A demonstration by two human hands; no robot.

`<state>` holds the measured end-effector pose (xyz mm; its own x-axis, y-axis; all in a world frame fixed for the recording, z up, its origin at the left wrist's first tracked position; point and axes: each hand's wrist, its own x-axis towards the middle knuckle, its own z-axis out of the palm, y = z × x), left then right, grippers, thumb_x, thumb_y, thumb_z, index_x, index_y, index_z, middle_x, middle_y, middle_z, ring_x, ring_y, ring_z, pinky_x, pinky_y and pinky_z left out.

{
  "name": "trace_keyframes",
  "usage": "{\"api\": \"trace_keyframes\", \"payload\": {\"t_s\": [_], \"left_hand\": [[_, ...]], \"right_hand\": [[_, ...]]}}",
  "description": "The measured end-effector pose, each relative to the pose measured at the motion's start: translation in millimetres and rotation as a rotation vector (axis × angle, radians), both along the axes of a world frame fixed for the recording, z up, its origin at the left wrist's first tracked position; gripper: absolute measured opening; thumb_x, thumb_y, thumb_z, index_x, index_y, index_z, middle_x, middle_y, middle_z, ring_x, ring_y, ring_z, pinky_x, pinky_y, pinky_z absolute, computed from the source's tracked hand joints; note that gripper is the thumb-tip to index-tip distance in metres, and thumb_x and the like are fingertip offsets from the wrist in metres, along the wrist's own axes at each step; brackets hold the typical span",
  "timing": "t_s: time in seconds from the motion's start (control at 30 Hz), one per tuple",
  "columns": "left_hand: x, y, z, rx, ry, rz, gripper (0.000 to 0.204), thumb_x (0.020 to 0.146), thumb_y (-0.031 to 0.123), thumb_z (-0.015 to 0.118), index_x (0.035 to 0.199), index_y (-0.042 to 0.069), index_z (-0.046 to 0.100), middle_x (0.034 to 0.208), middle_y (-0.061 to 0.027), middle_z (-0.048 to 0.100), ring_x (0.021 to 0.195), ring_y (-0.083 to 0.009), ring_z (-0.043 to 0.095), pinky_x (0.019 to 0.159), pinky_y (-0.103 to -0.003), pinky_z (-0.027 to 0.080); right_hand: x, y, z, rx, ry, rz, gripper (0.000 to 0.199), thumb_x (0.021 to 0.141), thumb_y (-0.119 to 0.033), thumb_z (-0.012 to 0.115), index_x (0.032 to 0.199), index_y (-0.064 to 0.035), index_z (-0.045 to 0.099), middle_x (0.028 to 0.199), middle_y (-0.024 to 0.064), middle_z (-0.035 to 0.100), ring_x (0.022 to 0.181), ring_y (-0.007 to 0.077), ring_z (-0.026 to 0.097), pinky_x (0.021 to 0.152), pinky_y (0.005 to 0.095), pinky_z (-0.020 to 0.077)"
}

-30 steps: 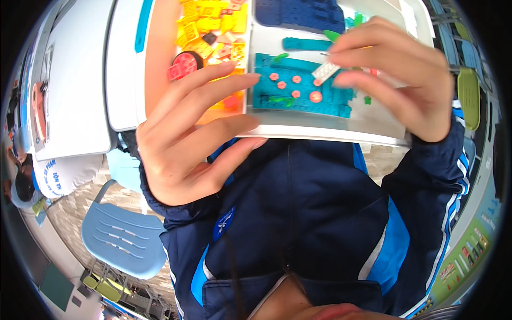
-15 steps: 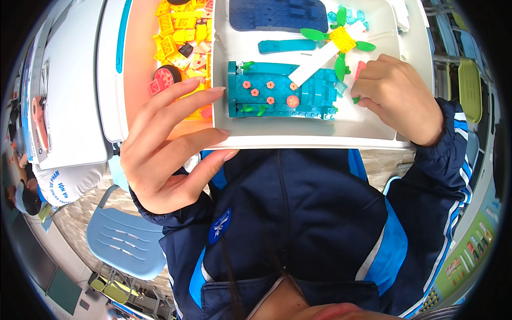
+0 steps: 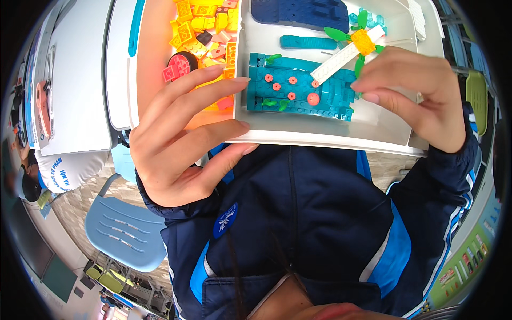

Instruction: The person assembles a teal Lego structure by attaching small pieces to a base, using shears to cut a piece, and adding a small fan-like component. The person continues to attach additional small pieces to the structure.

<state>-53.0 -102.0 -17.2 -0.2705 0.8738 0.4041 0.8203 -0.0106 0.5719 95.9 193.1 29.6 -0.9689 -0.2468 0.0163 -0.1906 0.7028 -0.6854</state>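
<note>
A white sorting tray point(image 3: 325, 137) is in front of me. My left hand point(image 3: 176, 144) grips its near wall, thumb outside and index finger inside, other fingers spread over the compartment left of the divider. In the right compartment sits a teal brick build point(image 3: 298, 74) with small coral flowers and green leaf pieces. My right hand point(image 3: 413, 93) is at its right end, thumb and index finger pinched together; what is between them is mostly hidden. Across the build's top right leans a white beam point(image 3: 341, 58) bearing a yellow round piece point(image 3: 362, 41) and green leaves, partly behind my right hand.
Yellow bricks point(image 3: 202, 24) and a black wheel with a coral brick point(image 3: 181, 65) fill the left compartment. A dark blue plate point(image 3: 298, 12) and a long teal piece point(image 3: 306, 42) lie behind the build. A blue chair point(image 3: 125, 232) stands lower left.
The tray and my left hand have shifted right in view. My right fingertips have moved up to the build's right end, and a coral piece beside them is now out of sight.
</note>
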Motion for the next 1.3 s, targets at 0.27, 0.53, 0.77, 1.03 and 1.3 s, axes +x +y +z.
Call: {"api": "trace_keyframes", "payload": {"t_s": [0.27, 0.53, 0.77, 1.03, 1.3], "left_hand": [[-2, 0, 4, -0.026, -0.009, -0.017, 0.025, 0.059, 0.013, 0.081, 0.081, 0.002, 0.075, 0.109, -0.0216, 0.072, 0.115, -0.0408, 0.063, 0.097, -0.045, 0.049], [-1, -2, 0, -0.007, -0.011, -0.023, 0.029, 0.059, 0.017, 0.085, 0.081, 0.001, 0.075, 0.110, -0.0223, 0.071, 0.116, -0.0403, 0.063, 0.095, -0.044, 0.050], [-4, 0, 2, 0.007, 0.006, -0.057, 0.028, 0.060, 0.015, 0.086, 0.081, 0.001, 0.074, 0.110, -0.0236, 0.071, 0.116, -0.0409, 0.063, 0.094, -0.043, 0.051], [-4, -1, -3, 0.052, 0.009, -0.065, 0.029, 0.061, 0.015, 0.086, 0.083, 0.001, 0.074, 0.110, -0.0244, 0.071, 0.115, -0.0411, 0.063, 0.094, -0.042, 0.051], [-4, -2, -5, 0.069, 0.017, -0.062, 0.030, 0.061, 0.018, 0.086, 0.083, 0.000, 0.074, 0.111, -0.0243, 0.071, 0.116, -0.0409, 0.063, 0.094, -0.042, 0.052]], "right_hand": [[-37, -11, -27, -0.362, -0.223, -0.258, 0.012, 0.092, -0.009, 0.070, 0.098, 0.0008, 0.071, 0.093, 0.0070, 0.071, 0.081, 0.0116, 0.065, 0.072, 0.0233, 0.0512], [-47, -12, -37, -0.351, -0.384, -0.291, 0.011, 0.092, -0.012, 0.071, 0.097, -0.0022, 0.071, 0.084, 0.0033, 0.069, 0.064, 0.0064, 0.059, 0.060, 0.0202, 0.0490], [-52, -17, -35, -0.427, -0.376, -0.297, 0.009, 0.091, -0.010, 0.070, 0.098, -0.0029, 0.072, 0.085, 0.0026, 0.070, 0.066, 0.0057, 0.061, 0.063, 0.0198, 0.0499], [-59, -27, -23, -0.767, -0.514, -0.379, 0.015, 0.090, 0.007, 0.066, 0.104, 0.0104, 0.068, 0.089, 0.0164, 0.073, 0.074, 0.0166, 0.071, 0.067, 0.0297, 0.0629], [-55, -31, -45, -0.398, -0.284, -0.354, 0.012, 0.091, -0.009, 0.069, 0.099, -0.0015, 0.073, 0.084, 0.0024, 0.069, 0.063, 0.0053, 0.057, 0.059, 0.0195, 0.0467]]}}
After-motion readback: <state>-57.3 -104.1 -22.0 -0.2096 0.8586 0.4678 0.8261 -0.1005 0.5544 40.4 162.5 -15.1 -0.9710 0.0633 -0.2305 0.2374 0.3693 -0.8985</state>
